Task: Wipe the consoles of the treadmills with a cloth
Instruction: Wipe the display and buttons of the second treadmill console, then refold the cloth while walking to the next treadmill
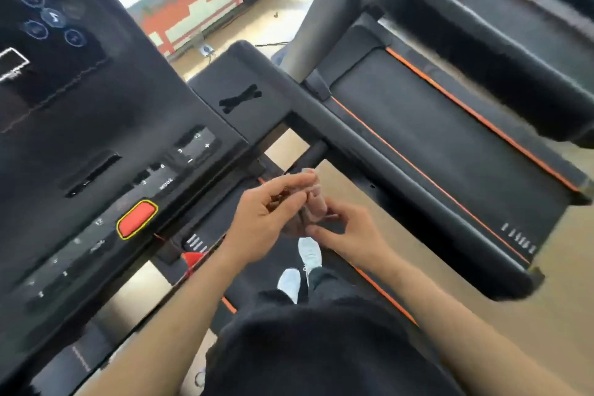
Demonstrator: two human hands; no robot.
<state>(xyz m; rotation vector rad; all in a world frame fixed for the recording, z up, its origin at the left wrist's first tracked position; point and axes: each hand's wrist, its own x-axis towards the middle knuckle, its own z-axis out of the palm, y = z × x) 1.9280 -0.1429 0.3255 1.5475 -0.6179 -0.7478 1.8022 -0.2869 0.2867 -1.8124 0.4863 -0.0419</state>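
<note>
A black treadmill console (96,145) with touch buttons and a red stop button (136,219) fills the left of the head view. Right of it, below its edge, my two hands meet over the belt. A small pinkish-grey cloth (313,202), folded or rolled up, sits between them. My left hand (266,219) pinches its upper part with fingertips. My right hand (350,231) pinches its lower end with thumb and forefinger. Much of the cloth is hidden by my fingers. Neither hand touches the console.
A black handrail (369,151) runs diagonally just beyond my hands. A neighbouring treadmill belt (450,154) with orange stripes lies to the right, and another console (482,51) stands above it. My white shoes (308,254) stand on the belt below.
</note>
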